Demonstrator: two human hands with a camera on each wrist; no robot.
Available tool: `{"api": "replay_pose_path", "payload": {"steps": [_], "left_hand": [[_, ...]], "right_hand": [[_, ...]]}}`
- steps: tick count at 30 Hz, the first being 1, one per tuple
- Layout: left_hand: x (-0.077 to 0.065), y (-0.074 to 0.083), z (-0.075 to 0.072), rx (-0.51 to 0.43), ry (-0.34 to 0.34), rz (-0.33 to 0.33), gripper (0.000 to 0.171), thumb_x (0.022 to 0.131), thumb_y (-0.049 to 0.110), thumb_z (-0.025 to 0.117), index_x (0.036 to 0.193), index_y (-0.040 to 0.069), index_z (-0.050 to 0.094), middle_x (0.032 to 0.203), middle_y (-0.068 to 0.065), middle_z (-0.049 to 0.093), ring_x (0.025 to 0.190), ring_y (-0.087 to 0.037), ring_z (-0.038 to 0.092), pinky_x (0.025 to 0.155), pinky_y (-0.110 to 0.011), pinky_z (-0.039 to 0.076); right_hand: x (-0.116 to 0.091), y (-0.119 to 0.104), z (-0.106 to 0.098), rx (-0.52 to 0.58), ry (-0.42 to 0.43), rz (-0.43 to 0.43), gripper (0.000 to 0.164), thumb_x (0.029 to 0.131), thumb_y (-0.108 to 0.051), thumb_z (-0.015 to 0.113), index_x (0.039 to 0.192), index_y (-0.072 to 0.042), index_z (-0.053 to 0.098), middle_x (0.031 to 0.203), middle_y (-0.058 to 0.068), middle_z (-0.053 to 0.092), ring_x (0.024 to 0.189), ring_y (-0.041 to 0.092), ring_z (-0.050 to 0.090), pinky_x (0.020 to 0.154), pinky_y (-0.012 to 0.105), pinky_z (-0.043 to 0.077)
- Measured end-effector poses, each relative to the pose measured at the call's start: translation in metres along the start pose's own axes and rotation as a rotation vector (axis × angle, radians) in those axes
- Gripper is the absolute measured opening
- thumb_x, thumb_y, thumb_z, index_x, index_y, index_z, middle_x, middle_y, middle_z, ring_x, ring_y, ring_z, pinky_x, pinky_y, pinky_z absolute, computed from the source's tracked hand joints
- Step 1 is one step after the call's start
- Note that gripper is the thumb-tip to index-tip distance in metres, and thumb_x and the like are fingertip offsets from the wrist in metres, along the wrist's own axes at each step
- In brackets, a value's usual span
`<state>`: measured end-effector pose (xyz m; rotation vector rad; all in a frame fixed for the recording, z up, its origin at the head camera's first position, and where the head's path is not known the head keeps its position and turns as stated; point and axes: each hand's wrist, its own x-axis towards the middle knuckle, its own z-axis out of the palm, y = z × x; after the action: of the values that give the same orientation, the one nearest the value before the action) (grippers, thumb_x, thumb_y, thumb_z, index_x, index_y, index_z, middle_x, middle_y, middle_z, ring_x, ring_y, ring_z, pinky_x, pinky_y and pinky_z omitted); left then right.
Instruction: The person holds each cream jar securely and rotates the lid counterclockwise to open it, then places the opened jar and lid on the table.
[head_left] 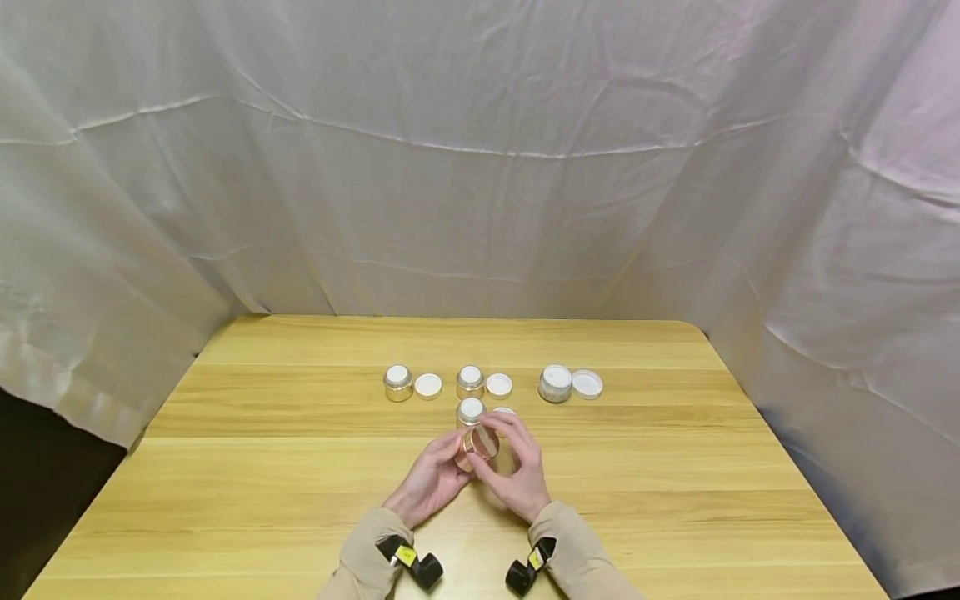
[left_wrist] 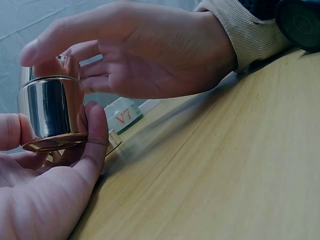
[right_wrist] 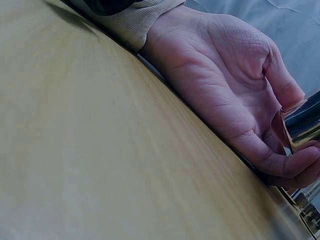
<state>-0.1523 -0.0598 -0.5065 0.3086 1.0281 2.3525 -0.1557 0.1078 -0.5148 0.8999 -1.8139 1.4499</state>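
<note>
In the head view, a shiny gold cosmetic jar (head_left: 480, 444) is held between both hands above the table's near middle. My left hand (head_left: 431, 479) grips its lower part, fingers and thumb around the side. From the right, my right hand (head_left: 521, 473) holds the upper part between thumb and fingers. The left wrist view shows the mirrored gold jar (left_wrist: 47, 107) upright, with a seam near its top. At the right edge of the right wrist view, the left hand (right_wrist: 225, 85) curls around the jar (right_wrist: 304, 122), which is partly cut off.
Behind the hands stand jars with white tops: left (head_left: 398, 382), middle (head_left: 470, 382), right (head_left: 556, 383) and near (head_left: 471, 410). White-faced lids (head_left: 428, 386) lie beside them, one partly hidden by the right hand. A pale curtain (head_left: 480, 208) hangs behind the wooden table (head_left: 262, 483).
</note>
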Motion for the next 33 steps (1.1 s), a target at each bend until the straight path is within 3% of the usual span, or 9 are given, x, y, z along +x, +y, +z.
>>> {"api": "replay_pose_path", "payload": {"steps": [5, 12, 15, 19, 23, 25, 29, 33], "left_hand": [[0.000, 0.000, 0.000, 0.000, -0.004, 0.002, 0.053, 0.109, 0.016, 0.033, 0.152, -0.012, 0.019, 0.130, 0.004, 0.064, 0.125, -0.011, 0.058, 0.108, -0.028, 0.050], [0.000, 0.000, -0.003, -0.016, -0.027, 0.012, 0.037, 0.110, 0.015, 0.032, 0.141, 0.001, 0.046, 0.128, 0.003, 0.066, 0.122, -0.010, 0.059, 0.108, -0.026, 0.050], [0.000, -0.001, -0.003, -0.017, -0.035, 0.018, 0.033, 0.109, 0.015, 0.033, 0.136, 0.004, 0.050, 0.128, 0.003, 0.066, 0.121, -0.010, 0.060, 0.108, -0.027, 0.050], [0.001, -0.001, -0.003, -0.004, -0.030, 0.019, 0.043, 0.109, 0.016, 0.034, 0.147, -0.003, 0.038, 0.128, 0.004, 0.064, 0.121, -0.009, 0.059, 0.106, -0.025, 0.051], [0.001, -0.001, -0.002, 0.004, -0.012, 0.011, 0.055, 0.109, 0.016, 0.033, 0.152, -0.014, 0.017, 0.130, 0.003, 0.063, 0.121, -0.009, 0.059, 0.105, -0.023, 0.051], [0.001, -0.001, -0.002, 0.006, -0.017, 0.009, 0.056, 0.110, 0.016, 0.032, 0.152, -0.015, 0.013, 0.130, 0.002, 0.063, 0.120, -0.008, 0.059, 0.103, -0.022, 0.051], [0.001, -0.001, -0.003, 0.000, -0.036, 0.018, 0.047, 0.110, 0.016, 0.032, 0.150, -0.007, 0.030, 0.129, 0.003, 0.064, 0.117, -0.007, 0.060, 0.104, -0.023, 0.051], [0.000, -0.001, -0.003, -0.013, -0.023, 0.016, 0.034, 0.109, 0.016, 0.034, 0.136, 0.007, 0.053, 0.128, 0.004, 0.066, 0.120, -0.009, 0.061, 0.107, -0.026, 0.051]], "right_hand": [[-0.001, 0.001, 0.000, -0.041, 0.035, 0.024, 0.056, 0.062, 0.013, 0.084, 0.112, 0.013, 0.062, 0.108, 0.031, 0.060, 0.100, 0.033, 0.060, 0.099, 0.019, 0.050], [-0.001, 0.004, 0.000, -0.005, 0.025, -0.032, 0.055, 0.062, 0.016, 0.081, 0.113, 0.014, 0.062, 0.107, 0.031, 0.062, 0.101, 0.030, 0.063, 0.102, 0.019, 0.050], [0.000, 0.002, 0.000, 0.039, 0.000, -0.041, 0.052, 0.066, 0.018, 0.077, 0.115, 0.017, 0.060, 0.111, 0.031, 0.062, 0.107, 0.031, 0.062, 0.107, 0.022, 0.049], [0.002, -0.001, 0.000, 0.048, -0.016, -0.028, 0.054, 0.068, 0.016, 0.076, 0.119, 0.018, 0.058, 0.116, 0.031, 0.061, 0.111, 0.034, 0.061, 0.111, 0.023, 0.047], [0.002, -0.005, 0.000, -0.029, 0.009, 0.007, 0.057, 0.064, 0.012, 0.083, 0.117, 0.015, 0.060, 0.113, 0.031, 0.060, 0.106, 0.032, 0.062, 0.104, 0.022, 0.050], [0.001, -0.003, 0.000, -0.040, 0.021, 0.016, 0.057, 0.062, 0.013, 0.084, 0.114, 0.015, 0.061, 0.110, 0.032, 0.060, 0.104, 0.031, 0.062, 0.101, 0.021, 0.051], [-0.001, 0.003, 0.000, 0.003, 0.024, -0.001, 0.053, 0.062, 0.017, 0.083, 0.111, 0.014, 0.063, 0.109, 0.031, 0.062, 0.107, 0.028, 0.062, 0.104, 0.019, 0.049], [0.000, 0.002, 0.000, 0.032, 0.000, -0.014, 0.049, 0.066, 0.019, 0.078, 0.112, 0.012, 0.065, 0.111, 0.029, 0.063, 0.108, 0.032, 0.062, 0.109, 0.021, 0.048]]}}
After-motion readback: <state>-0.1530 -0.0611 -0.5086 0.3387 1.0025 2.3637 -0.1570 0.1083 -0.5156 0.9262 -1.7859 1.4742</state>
